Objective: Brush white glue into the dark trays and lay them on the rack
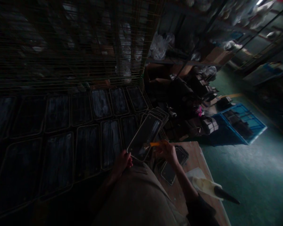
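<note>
My left hand grips the lower left corner of a dark rectangular panel with a pale rim and rounded corners. The panel is tilted in front of my body, and a wet-looking streak runs along its right side. In my right hand is a brush with an orange handle, its bristle end against the lower part of the panel. Beneath my right forearm, more such panels lie on a wooden board. A whitish bottle with a long dark nozzle lies on the board.
Rows of similar panels, several with whitish smears, lie on my left before a wire mesh rack. A blue crate stands on the green floor to the right. Shelves behind hold plastic bags and cardboard boxes.
</note>
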The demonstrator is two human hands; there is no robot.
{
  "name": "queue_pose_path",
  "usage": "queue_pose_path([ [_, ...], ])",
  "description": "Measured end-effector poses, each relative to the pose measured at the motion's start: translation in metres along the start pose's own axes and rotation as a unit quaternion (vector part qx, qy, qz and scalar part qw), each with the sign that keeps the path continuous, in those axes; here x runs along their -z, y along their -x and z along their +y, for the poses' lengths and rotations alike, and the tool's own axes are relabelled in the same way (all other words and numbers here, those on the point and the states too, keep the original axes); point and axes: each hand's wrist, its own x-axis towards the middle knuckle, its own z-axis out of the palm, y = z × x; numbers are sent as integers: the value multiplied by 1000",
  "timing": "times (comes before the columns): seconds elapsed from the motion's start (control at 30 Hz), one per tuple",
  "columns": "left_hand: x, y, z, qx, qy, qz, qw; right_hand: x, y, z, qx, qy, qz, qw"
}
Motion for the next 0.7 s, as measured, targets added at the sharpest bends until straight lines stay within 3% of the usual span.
queue_pose_path([
  [0.17,-2,0,3,-9,-16,-2,1000,13,-39,0,105,77,121,984],
  [0.33,-7,0,10,29,16,14,999,-6,-50,-7,178,189,73,963],
  [0.5,-9,2,14,35,29,22,999,-28,-12,-7,167,197,-41,965],
  [0.6,-7,1,11,15,30,13,999,-33,24,-8,118,166,-95,974],
  [0.7,-6,-1,8,14,39,5,999,-35,45,-9,52,102,-109,987],
])
